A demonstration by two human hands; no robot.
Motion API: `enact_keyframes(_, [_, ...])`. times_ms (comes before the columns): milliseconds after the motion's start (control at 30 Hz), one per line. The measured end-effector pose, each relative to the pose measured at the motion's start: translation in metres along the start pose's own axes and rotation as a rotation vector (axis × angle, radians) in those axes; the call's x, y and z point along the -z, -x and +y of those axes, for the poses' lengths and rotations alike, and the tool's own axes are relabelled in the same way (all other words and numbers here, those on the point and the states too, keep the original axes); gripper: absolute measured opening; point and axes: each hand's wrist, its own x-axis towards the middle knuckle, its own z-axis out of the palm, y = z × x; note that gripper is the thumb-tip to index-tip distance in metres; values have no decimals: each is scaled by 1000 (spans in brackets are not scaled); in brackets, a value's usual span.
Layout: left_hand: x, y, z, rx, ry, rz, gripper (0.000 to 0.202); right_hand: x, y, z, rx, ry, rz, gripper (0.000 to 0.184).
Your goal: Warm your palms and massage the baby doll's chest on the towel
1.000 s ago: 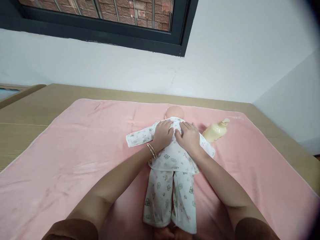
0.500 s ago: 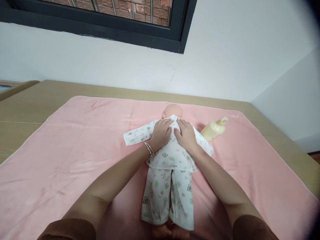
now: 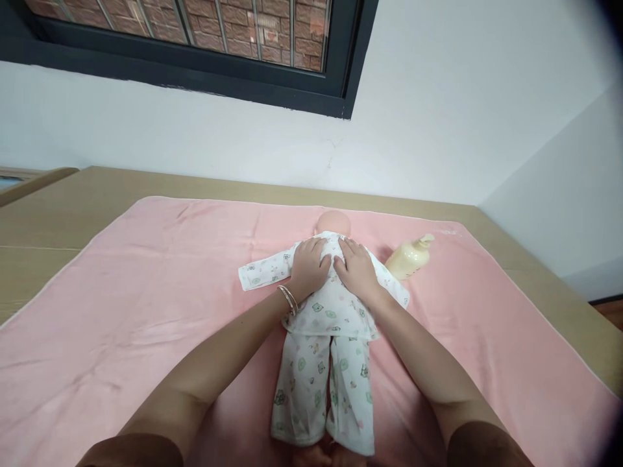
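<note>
- Head view: the baby doll point(image 3: 331, 322) lies on a pink blanket point(image 3: 160, 311) over the desk point(image 3: 43, 224).
- Left hand point(image 3: 310, 267) and right hand point(image 3: 357, 268) rest flat on its upper body, fingers extended, thumbs apart.
- A pale-yellow pump bottle point(image 3: 407, 259) is just beside the sleeve point(image 3: 396, 290) nearer the right hand.

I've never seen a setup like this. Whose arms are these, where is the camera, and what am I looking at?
There is no machine here: these are a person's own bare arms. One camera, worn on the head, looks forward and down, so you see what the wearer sees. A doll in printed white clothes lies on a pink cloth, its head farthest from the wearer. The left hand and the right hand rest open, side by side, on its upper body; neither grips anything. A pale yellow bottle is beside the doll's sleeve on the right.
</note>
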Motion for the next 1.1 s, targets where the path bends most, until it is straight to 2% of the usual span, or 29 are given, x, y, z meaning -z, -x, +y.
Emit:
enact_keyframes(67, [-1,0,-2,-30,13,-4,35,0,-3,4,69,11,-39,50])
enact_keyframes(133, [0,1,-2,-33,22,17,31,0,-2,4,94,14,-19,47])
enact_keyframes(267, [3,4,3,-5,-5,78,19,-1,9,-4,25,1,128,38])
enact_keyframes(367, [4,5,5,21,-26,92,17,-2,13,-8,-44,-10,170,37])
enact_keyframes(433, [3,4,4,24,-19,76,22,-2,10,-5,-50,-15,139,40])
enact_keyframes(567, [0,1,-1,-22,1,18,34,-4,1,6,74,-35,11,48])
enact_keyframes(633, [0,1,-2,-47,9,10,33,-5,0,9,105,-57,5,46])
enact_keyframes(867, [4,6,4,-12,-4,84,18,-5,13,-3,-6,-89,229,34])
enact_keyframes(1000, [5,4,4,6,-27,57,24,-3,10,-2,-15,-65,135,40])
enact_keyframes(1100, [4,1,1,-100,-12,-17,34,-3,3,4,68,-58,13,47])
